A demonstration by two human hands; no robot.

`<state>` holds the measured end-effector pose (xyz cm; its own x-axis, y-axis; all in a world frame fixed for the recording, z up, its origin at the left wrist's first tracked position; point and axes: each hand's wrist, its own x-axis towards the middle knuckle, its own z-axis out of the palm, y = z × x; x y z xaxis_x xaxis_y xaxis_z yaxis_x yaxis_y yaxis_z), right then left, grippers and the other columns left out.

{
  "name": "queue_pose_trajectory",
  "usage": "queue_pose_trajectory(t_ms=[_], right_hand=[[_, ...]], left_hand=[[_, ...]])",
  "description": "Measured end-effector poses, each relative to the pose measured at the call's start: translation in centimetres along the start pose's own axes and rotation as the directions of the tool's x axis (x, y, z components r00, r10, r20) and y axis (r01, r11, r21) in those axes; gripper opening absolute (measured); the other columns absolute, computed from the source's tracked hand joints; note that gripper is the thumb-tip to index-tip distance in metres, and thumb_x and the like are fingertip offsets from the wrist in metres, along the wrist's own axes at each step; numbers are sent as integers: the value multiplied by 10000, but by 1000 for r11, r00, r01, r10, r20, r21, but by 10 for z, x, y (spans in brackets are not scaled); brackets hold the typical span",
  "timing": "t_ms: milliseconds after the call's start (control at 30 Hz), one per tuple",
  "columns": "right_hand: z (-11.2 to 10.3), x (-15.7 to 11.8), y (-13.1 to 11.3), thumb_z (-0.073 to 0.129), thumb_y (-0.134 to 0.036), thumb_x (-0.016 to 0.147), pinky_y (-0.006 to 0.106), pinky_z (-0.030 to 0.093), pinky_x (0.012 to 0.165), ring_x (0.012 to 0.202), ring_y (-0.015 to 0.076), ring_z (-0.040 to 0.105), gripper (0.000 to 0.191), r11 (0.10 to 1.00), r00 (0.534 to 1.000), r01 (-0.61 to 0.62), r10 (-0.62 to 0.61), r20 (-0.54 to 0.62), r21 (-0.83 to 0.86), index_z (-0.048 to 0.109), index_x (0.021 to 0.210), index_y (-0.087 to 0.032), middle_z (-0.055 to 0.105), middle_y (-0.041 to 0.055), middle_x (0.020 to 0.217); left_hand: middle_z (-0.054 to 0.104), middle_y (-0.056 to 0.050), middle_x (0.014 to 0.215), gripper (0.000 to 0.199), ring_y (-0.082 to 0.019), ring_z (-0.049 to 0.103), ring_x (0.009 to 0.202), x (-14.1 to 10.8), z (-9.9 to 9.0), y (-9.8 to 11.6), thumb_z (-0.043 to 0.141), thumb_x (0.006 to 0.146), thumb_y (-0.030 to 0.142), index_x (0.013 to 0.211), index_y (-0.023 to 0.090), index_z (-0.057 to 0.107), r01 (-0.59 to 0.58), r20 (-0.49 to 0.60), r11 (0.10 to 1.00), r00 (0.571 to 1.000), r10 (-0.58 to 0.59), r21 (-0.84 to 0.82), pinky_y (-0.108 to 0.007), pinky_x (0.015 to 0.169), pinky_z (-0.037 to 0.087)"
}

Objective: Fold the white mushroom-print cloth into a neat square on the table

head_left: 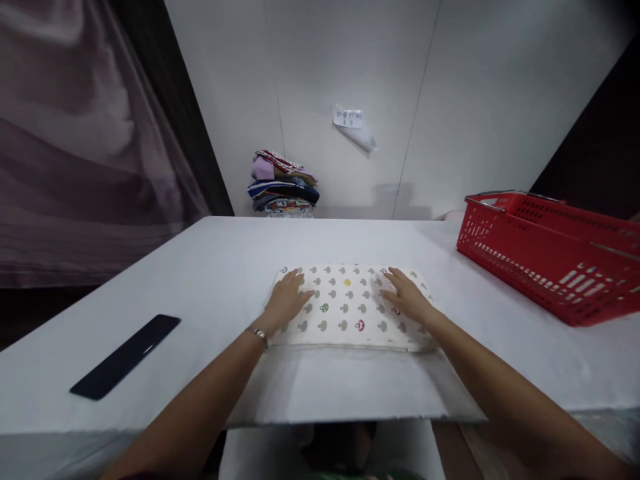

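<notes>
Cloth (353, 310) printed with mushrooms lay folded on the table (215, 267), the left hand (286, 300) and right hand (407, 299) resting on its opposite sides, fingers loosely spread. Rightward stood a red basket (540, 260), its inside mostly hidden; leftward lay a dark flat strip (125, 357); folded fabrics (283, 185) were piled beyond.

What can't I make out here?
In the head view:
White mushroom-print folded cloth: underside hidden by its top; print partly covered by left hand and right hand.
Red perforated plastic basket: right end cut off by frame edge.
Small white paper sign: lower line too small.
</notes>
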<state>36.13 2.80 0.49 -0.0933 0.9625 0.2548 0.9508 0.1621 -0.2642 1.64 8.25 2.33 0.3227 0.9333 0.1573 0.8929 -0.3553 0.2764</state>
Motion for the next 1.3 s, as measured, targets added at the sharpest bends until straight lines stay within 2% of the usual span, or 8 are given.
queue_pose_trajectory(t_ms=[233,467,600,700,867,967,1133,1300], right_hand=[[31,23,33,300,-557,895,503,137,1090,1390,277,168,645,947,947,-245,280,155,-209,345,1402,-161,252,124,1505],[39,20,35,273,-559,898,491,112,1101,1392,275,157,657,943,953,-233,271,139,-239,334,1410,-152,229,112,1515],[31,23,34,285,-555,898,503,123,1097,1393,281,157,652,942,938,-237,285,195,-239,317,1418,-164,222,112,1517],[20,31,25,259,-593,892,508,123,1096,1399,282,133,691,940,911,-257,314,269,-225,293,1431,-162,184,121,1527],[24,61,-24,175,-638,887,470,43,1118,1416,242,27,753,990,962,-47,82,261,-135,218,1463,-156,102,100,1543],[43,79,-50,155,-676,864,455,21,1121,1416,239,29,796,996,947,57,-35,320,-62,200,1471,-164,104,83,1544],[68,89,-54,154,-671,864,460,8,1119,1417,225,34,783,997,931,62,-44,363,-37,182,1475,-183,101,59,1545],[58,90,-57,160,-665,868,468,40,1115,1415,226,64,770,998,922,61,-52,384,-12,210,1466,-182,118,74,1542]], left_hand=[[216,-121,1516,649,-266,136,1405,24,33,-24,273,885,569,1407,188,333,71,126,993,989,-83,98,-497,1103,129],[240,-122,1508,675,-304,162,1396,43,21,-12,248,864,614,1384,202,373,133,204,988,968,-146,79,-553,1077,156],[203,-96,1524,668,-281,107,1409,64,26,3,233,877,606,1392,200,361,4,117,996,993,-15,93,-531,1105,74],[201,-80,1526,670,-275,102,1410,71,40,2,236,879,599,1412,204,332,-31,144,994,989,16,106,-532,1111,52],[187,-62,1530,715,-275,105,1410,71,56,-9,190,868,637,1436,212,278,-27,143,990,990,7,138,-540,1110,70],[204,-56,1526,699,-272,125,1406,70,57,-10,189,874,631,1429,221,292,-37,123,987,992,18,154,-544,1108,82],[229,-49,1518,681,-270,156,1400,70,58,-10,198,879,624,1425,231,300,-38,101,988,995,23,150,-538,1110,96],[239,-67,1514,681,-277,167,1397,69,56,-9,208,883,610,1423,209,310,-42,101,988,994,27,147,-549,1103,104]])
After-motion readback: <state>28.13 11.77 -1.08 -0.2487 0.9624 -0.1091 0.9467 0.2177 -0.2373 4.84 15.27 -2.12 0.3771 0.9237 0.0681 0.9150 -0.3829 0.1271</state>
